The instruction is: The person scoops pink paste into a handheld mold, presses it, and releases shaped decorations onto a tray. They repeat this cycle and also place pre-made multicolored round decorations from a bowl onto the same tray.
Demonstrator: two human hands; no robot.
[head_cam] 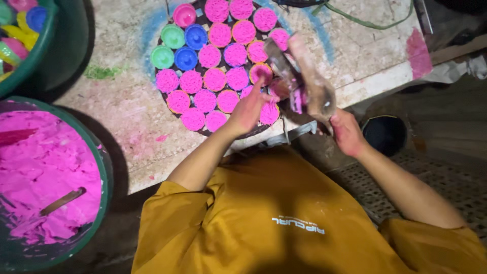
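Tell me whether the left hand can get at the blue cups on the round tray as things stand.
Probably yes. The left hand rests on the pink-filled cups near the tray's front edge; the blue cups sit further back, with nothing over them.

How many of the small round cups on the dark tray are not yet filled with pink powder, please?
5: a pink empty cup at the top left, a green and blue below it, then another green and blue. Hands may hide others.

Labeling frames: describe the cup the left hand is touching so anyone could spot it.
Start at the round dark tray of pink-filled cups on the stained table. At its right edge, the left hand fingers an orange-rimmed cup, its pink fill hollowed, unlike its heaped neighbours.
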